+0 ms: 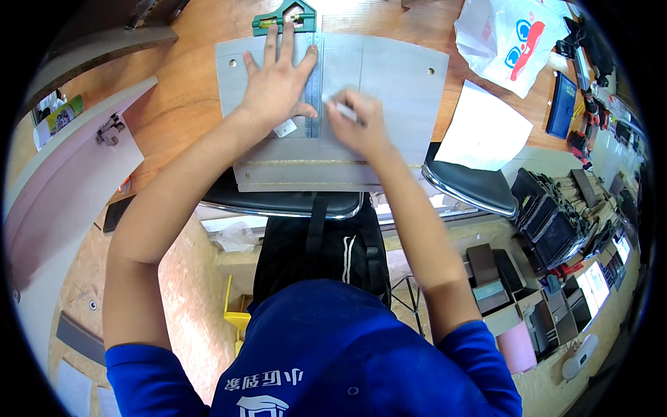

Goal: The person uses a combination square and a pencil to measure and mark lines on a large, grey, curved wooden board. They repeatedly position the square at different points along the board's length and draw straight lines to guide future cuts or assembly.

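A grey panel (389,83) lies flat across two black stool seats (278,201), its far edge against a wooden table (187,76). The left hand (278,83) rests flat on the panel with fingers spread, pressing down a metal ruler (314,90) that runs away from the person to a green square head (285,17) at the panel's far edge. The right hand (358,121) is curled around a thin white marking tool (345,111), probably a pencil, though the blur makes it hard to be sure, with its tip just beside the ruler's right edge. On the table to the right lie a white sheet of paper (483,128) and a white plastic bag (511,38).
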Demonstrator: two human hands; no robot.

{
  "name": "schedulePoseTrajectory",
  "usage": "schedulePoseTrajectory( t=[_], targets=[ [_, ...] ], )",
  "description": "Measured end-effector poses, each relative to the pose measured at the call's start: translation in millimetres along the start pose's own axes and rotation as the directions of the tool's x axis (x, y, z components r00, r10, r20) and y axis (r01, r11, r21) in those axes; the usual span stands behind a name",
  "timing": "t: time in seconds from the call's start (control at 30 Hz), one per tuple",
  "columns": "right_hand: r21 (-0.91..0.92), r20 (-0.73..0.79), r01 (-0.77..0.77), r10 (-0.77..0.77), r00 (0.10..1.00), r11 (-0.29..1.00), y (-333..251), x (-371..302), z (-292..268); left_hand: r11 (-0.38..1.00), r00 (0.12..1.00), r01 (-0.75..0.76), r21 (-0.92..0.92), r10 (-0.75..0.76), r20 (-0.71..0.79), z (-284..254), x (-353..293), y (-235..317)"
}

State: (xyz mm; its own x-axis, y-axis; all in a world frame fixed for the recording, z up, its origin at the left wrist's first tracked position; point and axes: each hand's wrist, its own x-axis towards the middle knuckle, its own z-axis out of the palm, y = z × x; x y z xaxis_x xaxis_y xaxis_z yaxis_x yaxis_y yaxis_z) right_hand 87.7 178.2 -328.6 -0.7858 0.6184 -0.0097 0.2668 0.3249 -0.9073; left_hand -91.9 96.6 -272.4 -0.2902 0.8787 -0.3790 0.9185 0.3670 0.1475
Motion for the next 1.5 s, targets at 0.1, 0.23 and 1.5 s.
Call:
schedulePoseTrajectory(
  t=[0.1,0.23,1.5],
  targets=[
    [-0.043,-0.072,0.013,-0.016,0.997,0.999,-1.7,75.6,-11.6,1.000,1.000,-0.010,-0.004,0.010,-0.011,2.2,3.1,1.4],
    [0.009,-0.016,-0.009,0.009,1.000,1.000,-4.4,90.5,-18.3,0.999,1.000,-0.023,-0.023,0.022,-0.022,2.5,3.5,0.3],
    [-0.011,-0.121,0.026,-0.027,0.992,1.000,-8.3,109.3,-12.0,1.000,0.999,0.002,-0.026,-0.001,0.040,-7.0,4.7,3.6]
  ],
)
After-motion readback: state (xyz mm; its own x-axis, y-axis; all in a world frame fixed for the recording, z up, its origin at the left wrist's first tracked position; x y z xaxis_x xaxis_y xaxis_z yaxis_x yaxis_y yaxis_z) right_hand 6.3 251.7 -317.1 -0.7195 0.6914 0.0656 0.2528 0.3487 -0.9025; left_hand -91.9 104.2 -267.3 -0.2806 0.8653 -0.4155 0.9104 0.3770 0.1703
